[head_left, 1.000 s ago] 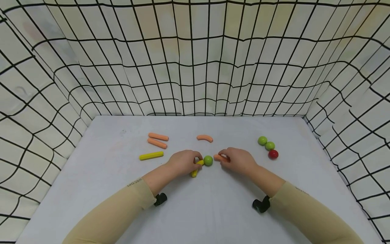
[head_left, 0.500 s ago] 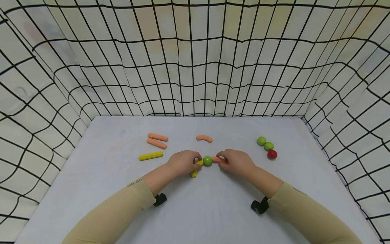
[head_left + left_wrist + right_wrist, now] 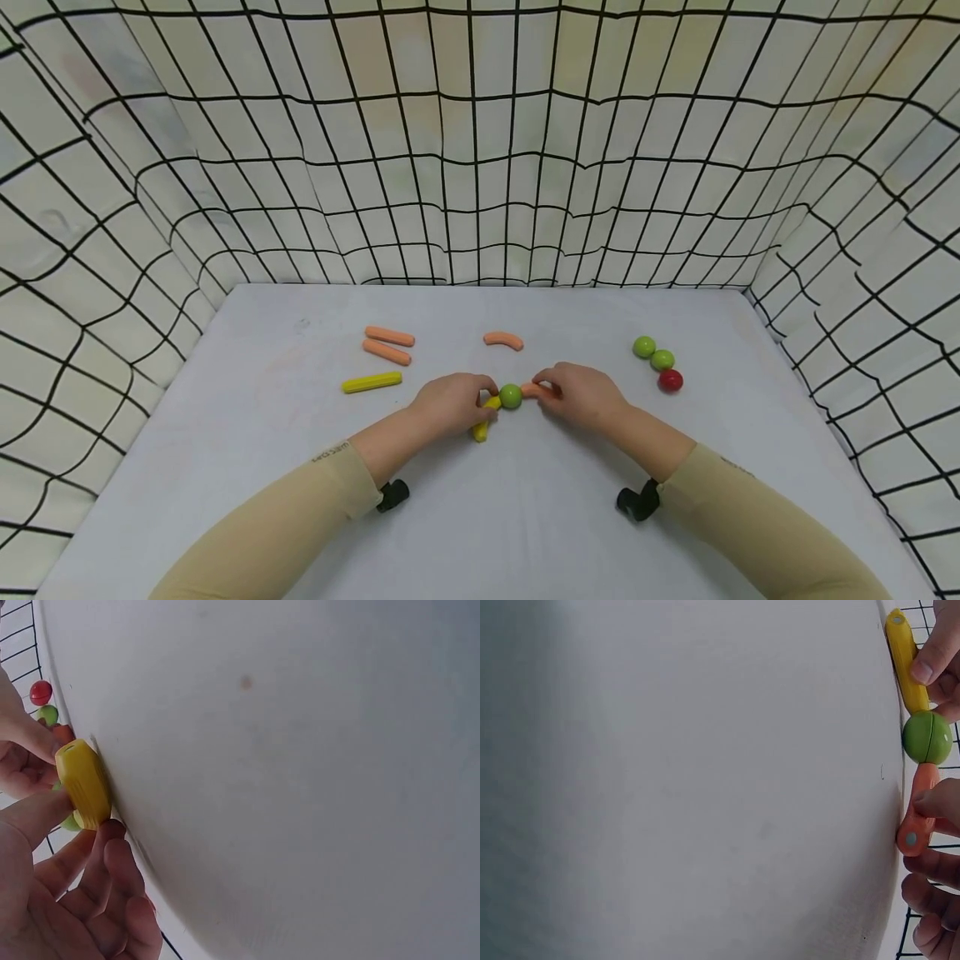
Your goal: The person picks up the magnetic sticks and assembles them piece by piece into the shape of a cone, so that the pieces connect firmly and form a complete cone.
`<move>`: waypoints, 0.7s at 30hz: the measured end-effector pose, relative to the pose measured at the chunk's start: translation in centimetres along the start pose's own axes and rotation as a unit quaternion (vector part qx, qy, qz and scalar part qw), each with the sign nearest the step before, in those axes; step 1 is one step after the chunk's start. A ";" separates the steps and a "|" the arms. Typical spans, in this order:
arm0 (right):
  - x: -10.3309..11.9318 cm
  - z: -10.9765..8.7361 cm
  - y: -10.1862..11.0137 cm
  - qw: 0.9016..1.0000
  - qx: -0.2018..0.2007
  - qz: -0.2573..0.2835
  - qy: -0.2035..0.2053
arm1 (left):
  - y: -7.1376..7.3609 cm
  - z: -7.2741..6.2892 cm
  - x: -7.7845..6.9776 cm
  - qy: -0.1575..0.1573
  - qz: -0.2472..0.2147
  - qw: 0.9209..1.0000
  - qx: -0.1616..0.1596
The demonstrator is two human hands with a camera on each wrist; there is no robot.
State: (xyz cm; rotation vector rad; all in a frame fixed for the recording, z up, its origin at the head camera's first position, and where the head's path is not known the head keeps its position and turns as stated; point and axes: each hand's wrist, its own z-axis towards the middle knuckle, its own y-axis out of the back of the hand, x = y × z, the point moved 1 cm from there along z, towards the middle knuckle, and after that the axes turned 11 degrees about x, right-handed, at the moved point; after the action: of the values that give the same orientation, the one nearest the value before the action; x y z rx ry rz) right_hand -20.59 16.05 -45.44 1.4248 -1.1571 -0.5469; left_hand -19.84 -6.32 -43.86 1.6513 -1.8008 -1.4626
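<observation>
Near the middle of the table my left hand (image 3: 453, 402) pinches a yellow magnetic rod (image 3: 84, 784) between thumb and fingers. A green ball (image 3: 511, 396), with a seam round it, sits against the rod's far end. On the ball's other side is an orange magnetic rod (image 3: 919, 814), whose end meets the ball in the right wrist view. My right hand (image 3: 588, 394) holds this orange rod by thumb and fingertips and covers part of it. Rod, ball and rod form one line there. A pale round spot shows on the free end of each held rod.
Two straight orange rods (image 3: 389, 336) and a yellow rod (image 3: 372, 382) lie to the left. A curved orange rod (image 3: 503, 340) lies behind the hands. Two green balls (image 3: 644, 347) and a red ball (image 3: 671, 381) touch at the right. Black netting (image 3: 480, 183) surrounds the white table (image 3: 510, 525).
My right hand has shifted slightly left, bringing the orange rod's end up to the green ball. The yellow rod's near end has turned slightly toward me in my left hand.
</observation>
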 end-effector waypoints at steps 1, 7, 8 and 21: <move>0.0 0.1 0.0 1.000 -0.002 -0.001 0.000 | 0.0 -0.1 0.0 0.001 -0.002 1.000 0.000; 0.0 0.7 0.1 1.000 -0.009 -0.002 0.005 | -0.2 -0.6 0.0 0.007 -0.017 1.000 0.002; 0.0 0.9 0.1 1.000 -0.009 -0.002 0.007 | -0.2 -0.7 0.0 0.008 -0.020 1.000 0.003; 0.3 2.0 0.1 1.000 0.002 0.003 0.022 | -0.7 -1.9 0.2 0.011 -0.064 0.998 0.010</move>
State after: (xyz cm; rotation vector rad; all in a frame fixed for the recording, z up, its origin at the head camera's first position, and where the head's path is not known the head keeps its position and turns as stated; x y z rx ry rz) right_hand -22.22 14.83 -45.73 1.4294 -1.1276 -0.5063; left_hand -18.02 -7.22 -43.65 1.8165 -1.7322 -1.4776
